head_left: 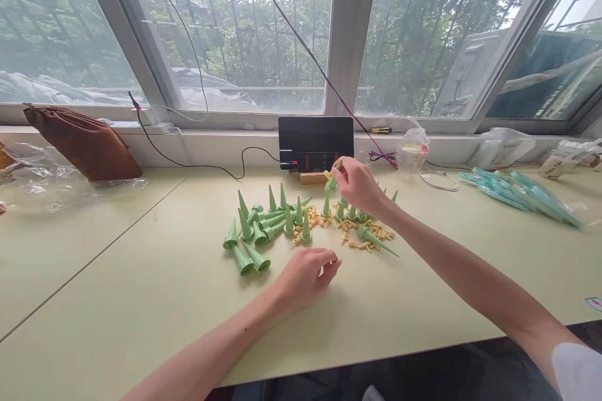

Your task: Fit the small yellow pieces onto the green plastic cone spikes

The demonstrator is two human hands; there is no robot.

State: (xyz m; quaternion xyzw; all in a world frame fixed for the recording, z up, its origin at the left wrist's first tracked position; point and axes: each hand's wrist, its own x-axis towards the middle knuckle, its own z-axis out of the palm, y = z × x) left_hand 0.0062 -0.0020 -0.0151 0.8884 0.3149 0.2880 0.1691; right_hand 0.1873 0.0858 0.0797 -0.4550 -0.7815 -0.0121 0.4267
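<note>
Right hand (360, 182) far forward, fingers (345, 165) pinched; left hand (305, 272) farther back (its fingers loosely curled).

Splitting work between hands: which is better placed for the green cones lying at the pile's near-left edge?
Left, likely. The left hand is nearer those green cones, just to their right; the right hand is farther off, pinching another green cone.

Windows (235, 31) rise behind the desk (141, 301); on it, a pouch (89, 144) sits left, a black screen (320, 133) stands at the back, and teal packets (522, 194) lie right.
</note>
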